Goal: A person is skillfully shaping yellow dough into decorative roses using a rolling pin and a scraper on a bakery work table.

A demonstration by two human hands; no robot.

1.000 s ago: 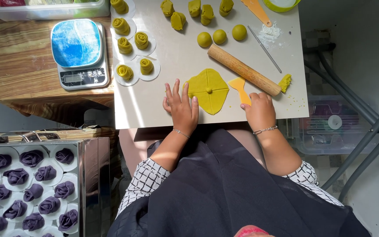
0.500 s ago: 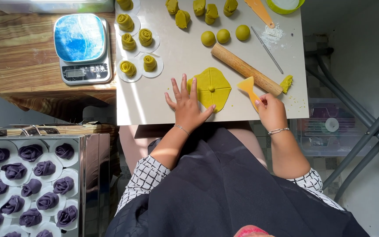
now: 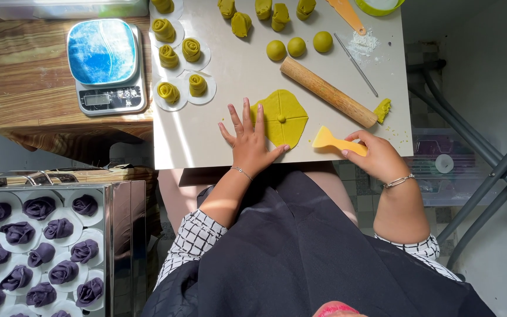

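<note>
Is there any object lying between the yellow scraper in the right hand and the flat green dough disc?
Nothing visible does. The right hand holds the yellow scraper just right of the green dough disc, with only bare board between them. The rolling pin lies above that gap. The left hand rests on the disc's left edge.

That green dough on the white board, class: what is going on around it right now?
A person sits at a white board. The left hand lies flat on the edge of a flattened green dough disc, which shows cut lines running out from its centre. The right hand holds a yellow plastic scraper just beside the disc. A wooden rolling pin lies behind it, near three dough balls and finished green dough roses. Purple roses fill a tray at lower left.
</note>
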